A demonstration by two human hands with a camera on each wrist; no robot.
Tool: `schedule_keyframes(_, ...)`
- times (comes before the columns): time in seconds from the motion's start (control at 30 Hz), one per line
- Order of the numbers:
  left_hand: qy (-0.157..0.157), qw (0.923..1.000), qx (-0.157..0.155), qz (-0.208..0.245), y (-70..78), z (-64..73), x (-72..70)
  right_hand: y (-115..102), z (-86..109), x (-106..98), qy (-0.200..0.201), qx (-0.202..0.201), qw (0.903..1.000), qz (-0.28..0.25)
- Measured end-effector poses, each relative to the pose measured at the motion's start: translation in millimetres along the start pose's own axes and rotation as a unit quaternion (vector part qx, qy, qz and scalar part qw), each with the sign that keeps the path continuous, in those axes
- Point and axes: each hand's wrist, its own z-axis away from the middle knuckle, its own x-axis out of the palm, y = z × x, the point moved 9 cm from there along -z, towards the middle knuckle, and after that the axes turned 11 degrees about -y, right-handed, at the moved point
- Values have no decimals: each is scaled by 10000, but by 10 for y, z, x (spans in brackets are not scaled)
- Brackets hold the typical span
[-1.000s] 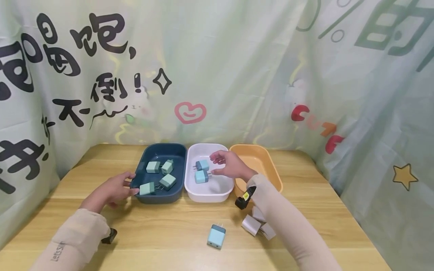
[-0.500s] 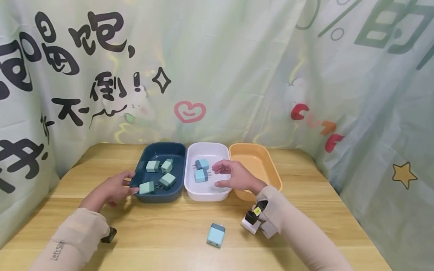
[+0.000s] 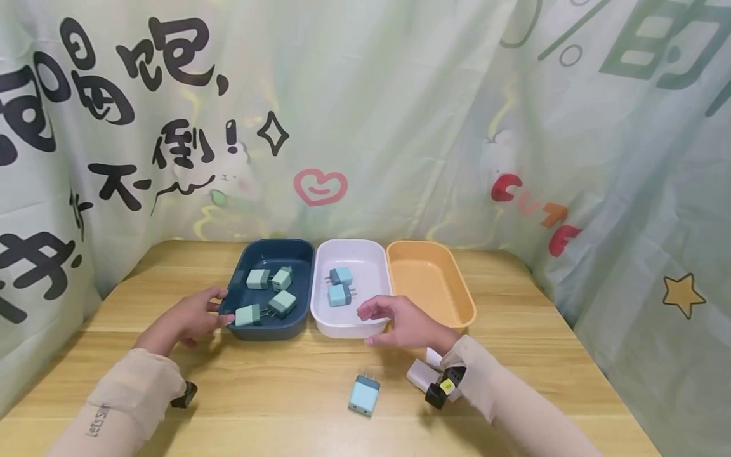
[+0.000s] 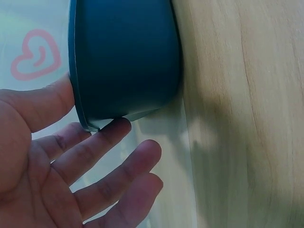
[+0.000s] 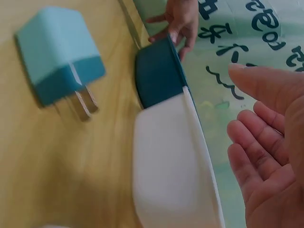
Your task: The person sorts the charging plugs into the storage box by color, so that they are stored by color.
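My left hand [image 3: 188,319] touches the left side of a dark blue tray [image 3: 273,332], with thumb and fingertips against its rim and wall, fingers loosely extended. Inside that tray lie several pale green charger plugs [image 3: 282,303]. My right hand [image 3: 408,324] hovers over the front right edge of a white tray [image 3: 349,331], holding nothing, its fingers relaxed. Two light blue charger plugs [image 3: 339,294] lie in the white tray. Another light blue plug [image 3: 363,395] rests on the table in front, prongs pointing away. White plugs [image 3: 422,374] sit partly hidden beneath my right wrist.
An orange tray [image 3: 431,279] stands right of the white one, and the three trays form a row at the back of the wooden table [image 3: 274,393]. Behind them hangs a printed cloth [image 3: 377,127].
My right hand has come back from above the white tray toward its front edge and slightly right. The left hand stays at the blue tray.
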Motion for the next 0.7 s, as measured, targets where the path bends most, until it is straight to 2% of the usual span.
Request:
schedule_keyframes(0.17,2,10000,-8,16,6,3,3,-63,77,173,-438,-255,9986,-149)
schedule_keyframes(0.4,-18,10000,-1,57,-1,-1,4,-6,193,393,-1244,-42,9912,-455)
schedule_keyframes(0.7,-6,10000,64,25,7,4,2,126,244,553,-1540,170,9877,-224)
